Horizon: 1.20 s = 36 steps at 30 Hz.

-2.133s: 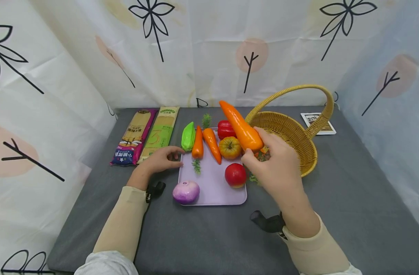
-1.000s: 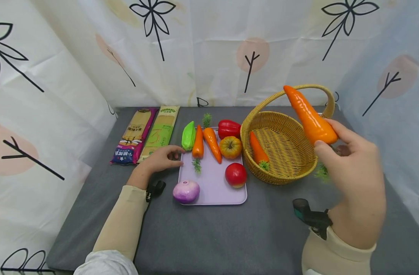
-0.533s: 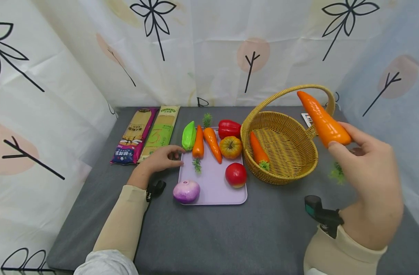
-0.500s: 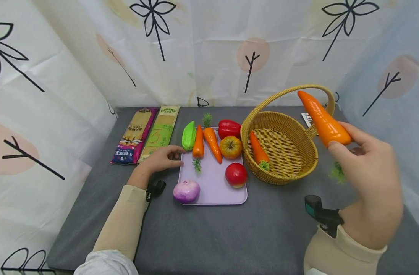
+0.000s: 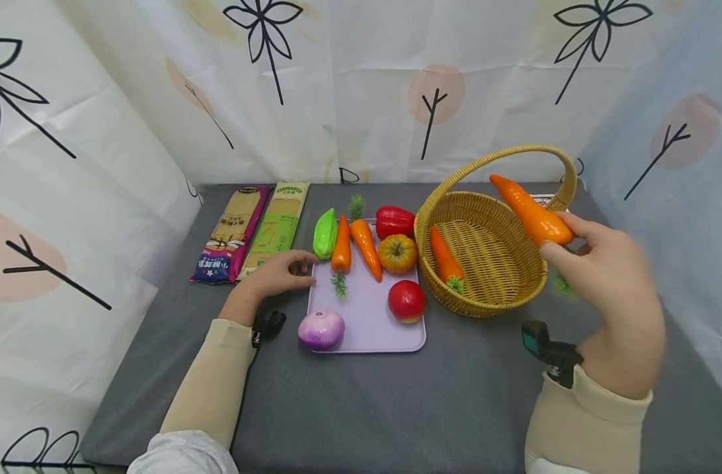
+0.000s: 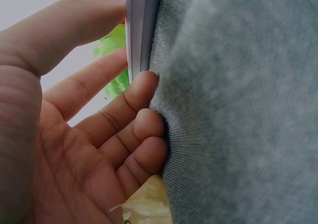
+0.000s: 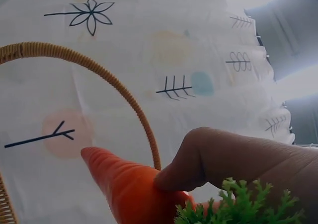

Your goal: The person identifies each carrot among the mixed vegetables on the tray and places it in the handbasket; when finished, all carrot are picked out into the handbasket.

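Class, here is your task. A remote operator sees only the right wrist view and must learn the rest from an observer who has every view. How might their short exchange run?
Operator: I see a carrot in the right hand, and a woven handle. What lies below that handle?

Observer: Another carrot lies inside the basket, as the head view shows.

Operator: And where is the left hand?

Observer: It is at the left edge of the pale purple tray.
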### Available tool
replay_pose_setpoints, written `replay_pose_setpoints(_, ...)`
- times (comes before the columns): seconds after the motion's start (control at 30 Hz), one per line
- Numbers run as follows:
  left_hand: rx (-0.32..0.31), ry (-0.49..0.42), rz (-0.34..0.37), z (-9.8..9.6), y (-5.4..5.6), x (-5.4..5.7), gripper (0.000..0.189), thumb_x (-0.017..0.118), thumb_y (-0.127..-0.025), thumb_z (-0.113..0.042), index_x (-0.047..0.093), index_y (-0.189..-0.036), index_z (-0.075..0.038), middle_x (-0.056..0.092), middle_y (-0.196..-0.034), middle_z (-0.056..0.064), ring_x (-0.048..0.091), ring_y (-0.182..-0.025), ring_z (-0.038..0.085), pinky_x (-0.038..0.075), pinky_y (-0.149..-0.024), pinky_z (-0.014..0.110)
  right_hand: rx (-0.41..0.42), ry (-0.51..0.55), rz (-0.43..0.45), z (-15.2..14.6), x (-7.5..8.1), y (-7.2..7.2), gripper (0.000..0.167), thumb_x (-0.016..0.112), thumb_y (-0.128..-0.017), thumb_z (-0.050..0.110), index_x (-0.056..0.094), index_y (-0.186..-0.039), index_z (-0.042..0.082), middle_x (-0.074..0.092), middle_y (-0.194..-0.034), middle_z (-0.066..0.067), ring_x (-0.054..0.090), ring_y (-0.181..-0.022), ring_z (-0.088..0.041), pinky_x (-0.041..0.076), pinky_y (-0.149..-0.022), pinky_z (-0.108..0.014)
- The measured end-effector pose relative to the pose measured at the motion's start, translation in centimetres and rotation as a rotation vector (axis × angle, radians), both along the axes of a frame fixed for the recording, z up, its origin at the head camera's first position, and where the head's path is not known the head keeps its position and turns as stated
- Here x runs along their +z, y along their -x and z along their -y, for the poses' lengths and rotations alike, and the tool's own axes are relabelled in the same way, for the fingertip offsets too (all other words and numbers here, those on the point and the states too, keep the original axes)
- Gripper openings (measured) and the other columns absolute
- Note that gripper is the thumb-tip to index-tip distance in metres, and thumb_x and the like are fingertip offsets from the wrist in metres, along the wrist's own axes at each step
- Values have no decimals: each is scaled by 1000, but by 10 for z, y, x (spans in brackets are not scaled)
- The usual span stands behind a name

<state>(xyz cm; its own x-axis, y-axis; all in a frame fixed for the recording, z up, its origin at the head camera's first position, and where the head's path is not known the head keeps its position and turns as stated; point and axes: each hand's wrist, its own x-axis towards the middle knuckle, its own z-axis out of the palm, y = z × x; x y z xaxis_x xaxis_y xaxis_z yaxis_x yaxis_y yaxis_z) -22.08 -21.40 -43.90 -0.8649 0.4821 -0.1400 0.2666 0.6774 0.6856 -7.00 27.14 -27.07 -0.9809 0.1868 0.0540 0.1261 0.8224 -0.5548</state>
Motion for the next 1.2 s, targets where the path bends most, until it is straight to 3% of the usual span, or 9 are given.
replay_pose_setpoints(0.17,-5,-1,-5,1,1,-1,47,78,-91,-30,65,-132,-14,59,-106,7,51,-95,25,45,-81,39,73,-23,8,2,-9,14,63,53,-98,34,43,-156,11,55,-99,-15,46,-68,-26,35,-54,-36)
replay_pose_setpoints(0.33,-6,-1,-6,1,0,0,46,79,-90,-29,66,-132,-14,59,-106,7,52,-95,25,46,-82,39,105,-36,20,7,-19,29,65,54,-97,33,43,-156,8,50,-85,-13,41,-62,-25,33,-53,-37)
replay_pose_setpoints(0.57,-10,-4,-10,2,1,-2,48,79,-90,-31,65,-133,-14,59,-107,7,52,-95,24,45,-82,39,194,-31,56,16,-37,53,64,55,-97,31,46,-152,2,59,-100,-16,44,-64,-25,35,-56,-37)
replay_pose_setpoints(0.73,-4,-1,1,1,1,-2,47,79,-91,-32,65,-132,-16,59,-107,7,52,-95,25,45,-82,39,257,-35,92,20,-51,65,53,56,-97,30,56,-142,0,61,-94,-14,47,-65,-26,38,-57,-38)
replay_pose_setpoints(0.9,4,-1,13,0,0,-1,46,78,-91,-32,65,-132,-17,60,-107,7,52,-97,26,46,-83,40,276,-39,146,24,-62,74,40,56,-97,30,62,-126,3,61,-93,-14,51,-71,-26,40,-61,-38)
replay_pose_setpoints(1.07,6,5,17,0,0,1,46,78,-91,-32,65,-133,-16,59,-108,8,52,-98,26,46,-84,40,279,-62,214,27,-71,83,55,57,-97,32,57,-137,-5,63,-101,-17,53,-74,-27,41,-63,-37)
replay_pose_setpoints(1.2,7,5,9,0,0,0,46,78,-91,-31,66,-132,-16,59,-107,7,52,-97,26,46,-83,40,284,-79,236,27,-80,88,52,59,-97,34,60,-132,-5,63,-97,-17,53,-75,-28,40,-64,-38)
